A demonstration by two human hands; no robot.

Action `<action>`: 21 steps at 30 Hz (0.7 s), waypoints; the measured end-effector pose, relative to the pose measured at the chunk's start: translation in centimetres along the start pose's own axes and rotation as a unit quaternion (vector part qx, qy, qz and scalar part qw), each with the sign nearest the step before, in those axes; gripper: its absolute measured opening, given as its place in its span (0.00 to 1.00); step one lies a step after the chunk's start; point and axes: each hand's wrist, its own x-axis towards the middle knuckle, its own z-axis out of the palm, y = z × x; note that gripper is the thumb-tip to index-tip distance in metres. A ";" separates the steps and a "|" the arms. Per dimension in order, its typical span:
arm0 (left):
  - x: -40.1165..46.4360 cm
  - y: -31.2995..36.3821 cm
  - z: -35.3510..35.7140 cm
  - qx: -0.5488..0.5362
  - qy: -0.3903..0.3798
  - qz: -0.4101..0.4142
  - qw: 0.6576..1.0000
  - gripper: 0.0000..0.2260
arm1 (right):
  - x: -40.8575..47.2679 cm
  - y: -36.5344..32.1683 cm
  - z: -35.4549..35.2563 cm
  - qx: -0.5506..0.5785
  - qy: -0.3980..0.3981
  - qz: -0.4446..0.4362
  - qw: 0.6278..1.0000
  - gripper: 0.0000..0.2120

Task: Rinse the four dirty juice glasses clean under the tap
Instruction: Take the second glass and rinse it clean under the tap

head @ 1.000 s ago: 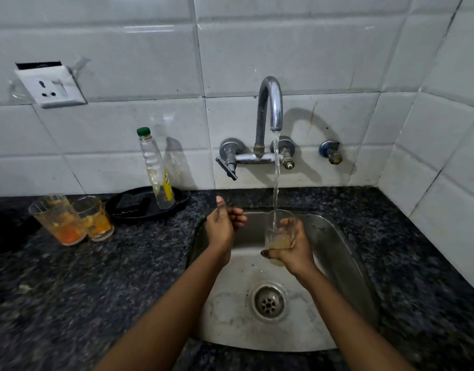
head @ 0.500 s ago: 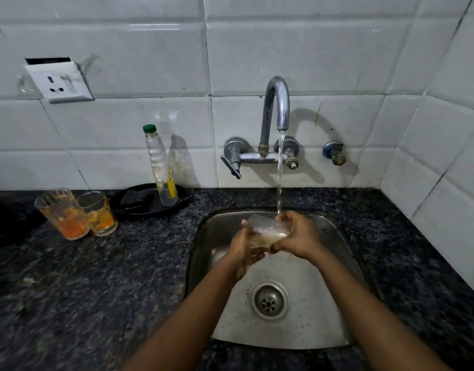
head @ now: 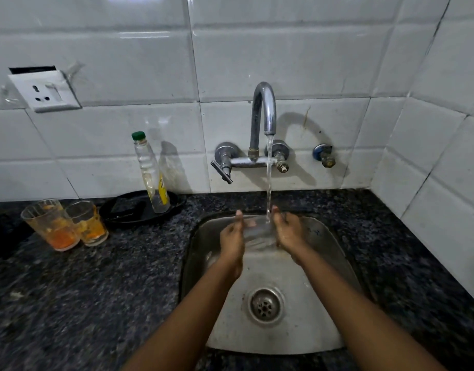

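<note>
Item in hand: one clear juice glass (head: pixel 257 232), lying on its side between our two palms, directly under the tap (head: pixel 264 113) and above the back of the sink (head: pixel 335 266). The water stream (head: pixel 269 183) from the spout lands at the glass's right end, just beside our right hand (head: pixel 286 231). Grip, left hand (head: pixel 232 236): palm against the left end of the glass, fingers up along it; whether they curl round it we cannot tell through the blur and water. Grip, right hand: palm against the right end, thumb raised, and the same doubt applies. Condition of the glass: it looks nearly clear from here, though streaks would be hard to make out. Handling note, as our judgement: wet glass is slippery, so we should press evenly from both ends, roll it slowly so the stream reaches every side, then tip the mouth toward the water to flush the inside and keep it low over the basin in case it slips. Awaiting rinse: two dirty glasses (head: pixel 65 223) with orange residue, touching each other on the dark surface (head: pixel 96 290), well to the left of the tap. We cannot see a fourth glass. Also left of the tap: a green-capped bottle (head: pixel 151 172) standing in a black tray (head: pixel 139 210).
</note>
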 end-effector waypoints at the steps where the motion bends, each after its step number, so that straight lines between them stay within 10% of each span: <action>1: -0.6 0.3 0.1 0.030 0.017 0.048 0.998 0.18 | 0.0 0.4 0.3 0.077 -0.013 0.067 0.995 0.21; 5: -2.1 0.6 -0.1 0.242 -0.010 0.272 0.931 0.09 | -0.1 3.2 1.6 0.378 -0.122 0.298 0.868 0.25; 9: -1.8 0.6 -0.8 0.311 -0.030 0.374 0.873 0.12 | -0.2 5.4 1.7 0.494 -0.147 0.334 0.789 0.21; 21: -1.0 -1.3 -0.1 0.340 0.000 0.348 0.874 0.20 | 0.2 4.4 0.1 0.473 -0.136 0.268 0.828 0.21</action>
